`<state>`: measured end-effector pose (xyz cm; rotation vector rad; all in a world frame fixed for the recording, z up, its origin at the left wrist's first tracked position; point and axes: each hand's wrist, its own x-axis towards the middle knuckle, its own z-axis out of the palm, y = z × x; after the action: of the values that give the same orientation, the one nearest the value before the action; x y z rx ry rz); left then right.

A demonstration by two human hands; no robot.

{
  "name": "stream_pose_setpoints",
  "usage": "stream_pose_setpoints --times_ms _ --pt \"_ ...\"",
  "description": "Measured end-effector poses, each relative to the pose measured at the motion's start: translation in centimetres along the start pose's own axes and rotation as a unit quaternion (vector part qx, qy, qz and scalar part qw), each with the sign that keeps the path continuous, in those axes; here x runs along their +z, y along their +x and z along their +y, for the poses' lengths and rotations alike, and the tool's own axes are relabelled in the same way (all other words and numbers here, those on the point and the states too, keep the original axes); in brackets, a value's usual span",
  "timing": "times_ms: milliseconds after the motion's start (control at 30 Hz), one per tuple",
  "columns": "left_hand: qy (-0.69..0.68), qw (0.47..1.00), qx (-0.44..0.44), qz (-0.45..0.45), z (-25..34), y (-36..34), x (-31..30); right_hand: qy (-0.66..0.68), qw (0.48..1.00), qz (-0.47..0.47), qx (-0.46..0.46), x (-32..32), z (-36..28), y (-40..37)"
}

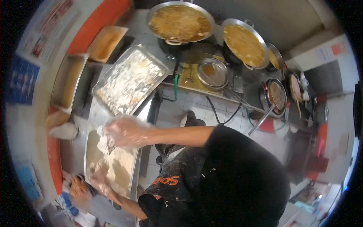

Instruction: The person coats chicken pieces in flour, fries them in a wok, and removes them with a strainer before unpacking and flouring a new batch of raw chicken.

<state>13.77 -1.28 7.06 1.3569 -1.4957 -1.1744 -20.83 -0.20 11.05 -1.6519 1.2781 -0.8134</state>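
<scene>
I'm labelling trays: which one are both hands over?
The powder tray, beneath left hand and right hand; the wide dusted tray and two wall trays aren't.

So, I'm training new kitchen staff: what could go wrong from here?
Flour could spill over the bin: the right hand is above it with a floured clump, and the left hand is at the bin too. Floured pieces might slide off the tray, which looks crowded. The large pan of frothy liquid looks well filled, so it could splash.
</scene>
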Motion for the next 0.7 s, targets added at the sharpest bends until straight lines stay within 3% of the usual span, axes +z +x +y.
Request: stream_pose_setpoints --times_ms 33,67,100,167,200,233,300,367,467,533,600,633,667,700 --pt "-0.111 0.992 0.054 -0.021 3.2 0.1 1.5 0.045 0.996 0.034 0.062 -5.0 -1.9 -3.4" --pt "-0.112 0.991 0.058 -0.037 4.2 0.8 2.0 -0.011 0.99 0.134 0.035 -9.1 -3.0 -6.6" --pt "-0.032 0.998 0.043 0.027 4.9 1.0 2.1 -0.069 0.97 0.231 0.007 -12.9 -3.4 -9.8" --pt "0.078 0.99 0.04 0.111 6.7 2.1 3.8 -0.15 0.924 0.291 0.199 -19.5 -2.3 -15.6" --pt "0.092 0.988 0.059 0.11 8.2 2.5 5.1 -0.091 0.912 0.258 0.306 -24.0 -2.3 -18.8" --pt "0.102 0.985 0.076 0.113 9.5 2.6 6.5 -0.143 0.86 0.299 0.388 -26.6 -1.1 -22.0" --pt "0.119 0.982 0.101 0.103 12.0 3.3 10.2 -0.33 0.747 0.388 0.427 -31.8 5.3 -28.2" --pt "0.132 0.98 0.12 0.085 14.2 4.1 14.7 -0.378 0.681 0.498 0.382 -38.2 14.3 -35.7" --pt "0.133 0.979 0.143 0.062 16.3 5.6 22.9 -0.343 0.666 0.517 0.415 -48.1 23.7 -45.1" --pt "0.163 0.966 0.201 -0.017 18.3 7.4 30.3 -0.432 0.572 0.56 0.416 -52.7 29.7 -49.4" --pt "0.352 0.917 0.188 0.001 23.6 6.2 40.2 -0.366 0.571 0.566 0.469 -56.2 31.0 -51.0" --pt "0.001 0.993 0.1 -0.06 21.8 7.7 42.6 -0.301 0.566 0.566 0.518 -58.0 31.6 -51.4" --pt "0.075 0.982 0.137 -0.102 26.0 5.8 48.4 -0.298 0.57 0.566 0.515 -59.2 32.9 -52.0" --pt "0.132 0.973 0.166 -0.088 27.1 5.6 52.2 -0.318 0.579 0.532 0.529 -60.1 34.7 -53.0"
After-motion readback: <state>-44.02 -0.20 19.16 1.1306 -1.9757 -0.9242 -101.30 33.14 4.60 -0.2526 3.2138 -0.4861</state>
